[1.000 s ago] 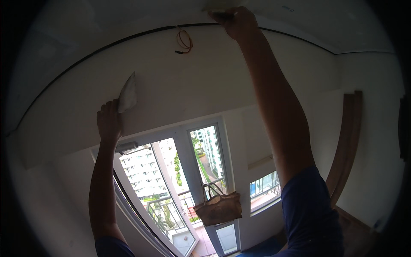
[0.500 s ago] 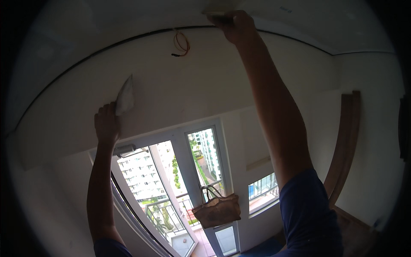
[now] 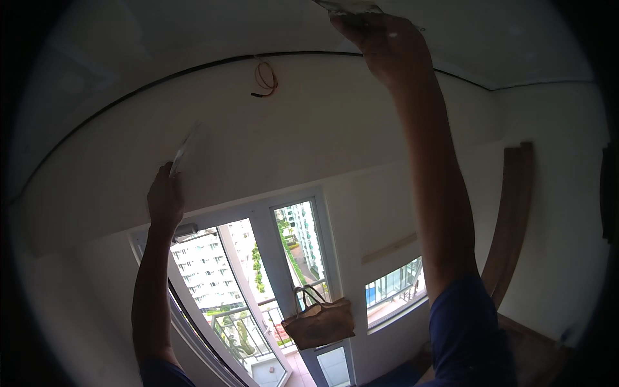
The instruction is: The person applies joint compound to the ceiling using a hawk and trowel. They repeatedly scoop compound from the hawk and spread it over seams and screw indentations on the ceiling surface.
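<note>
My right hand (image 3: pixel 396 48) is raised to the ceiling (image 3: pixel 213 29) with its fingers closed around a putty knife (image 3: pixel 354 6). That blade looks flat against or very near the ceiling, and its far edge runs out of the picture. Lower down on the left, my left hand (image 3: pixel 166 201) grips a second putty knife (image 3: pixel 185 149). Its thin pale blade points up and right, seen nearly edge-on in front of the white wall (image 3: pixel 303 135). The handles of both knives are mostly hidden by my fingers.
A coil of thin orange cable (image 3: pixel 265 76) hangs from the dark gap along the ceiling edge. Below are a white-framed glass door (image 3: pixel 263 226) open to a balcony, a brown bag (image 3: pixel 320 324) on it, and a small window (image 3: pixel 393 290). Long brown boards (image 3: pixel 514 213) lean at right.
My right hand has moved right along the ceiling with its putty knife. The left blade has turned from broadside to nearly edge-on, and the left hand sits slightly lower in view.
</note>
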Motion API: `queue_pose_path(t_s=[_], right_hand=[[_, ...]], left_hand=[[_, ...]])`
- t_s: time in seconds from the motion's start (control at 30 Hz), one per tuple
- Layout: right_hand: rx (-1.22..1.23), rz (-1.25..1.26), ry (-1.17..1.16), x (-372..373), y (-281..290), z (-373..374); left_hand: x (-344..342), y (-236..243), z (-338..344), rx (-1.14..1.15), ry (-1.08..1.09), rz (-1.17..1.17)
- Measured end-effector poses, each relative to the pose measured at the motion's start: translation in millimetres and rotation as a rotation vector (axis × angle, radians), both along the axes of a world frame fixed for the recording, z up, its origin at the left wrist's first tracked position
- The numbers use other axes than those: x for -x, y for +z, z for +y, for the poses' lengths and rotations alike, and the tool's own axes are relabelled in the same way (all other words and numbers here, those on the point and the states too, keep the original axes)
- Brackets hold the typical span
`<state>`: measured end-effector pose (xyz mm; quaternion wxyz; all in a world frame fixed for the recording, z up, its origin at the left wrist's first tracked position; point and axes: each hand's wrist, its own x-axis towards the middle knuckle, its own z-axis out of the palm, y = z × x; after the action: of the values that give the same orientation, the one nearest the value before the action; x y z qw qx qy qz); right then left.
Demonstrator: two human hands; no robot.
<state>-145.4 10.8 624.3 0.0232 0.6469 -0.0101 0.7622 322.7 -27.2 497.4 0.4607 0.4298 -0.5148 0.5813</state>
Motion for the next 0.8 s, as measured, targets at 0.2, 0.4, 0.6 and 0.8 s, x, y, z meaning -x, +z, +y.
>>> queue_pose_path(t_s=[0.2, 0.4, 0.6, 0.8], right_hand=[[0.089, 0.213, 0.14, -14.5, -108.5, -39.6], [0.313, 0.448, -0.309, -11.6, -182.8, -50.4], [0.133, 0.711, -1.096, 19.0, -171.7, -66.4], [0.608, 0.61, -1.05, 23.0, -170.9, -37.0]], left_hand=[[86.3, -47.8, 28.1, -1.235, -1.614, 0.29], [139.3, -62.9, 16.4, -1.388, -1.724, 0.235], [142.1, -65.1, 33.0, -1.442, -1.568, 0.205], [135.4, -51.6, 36.2, -1.366, -1.219, 0.26]])
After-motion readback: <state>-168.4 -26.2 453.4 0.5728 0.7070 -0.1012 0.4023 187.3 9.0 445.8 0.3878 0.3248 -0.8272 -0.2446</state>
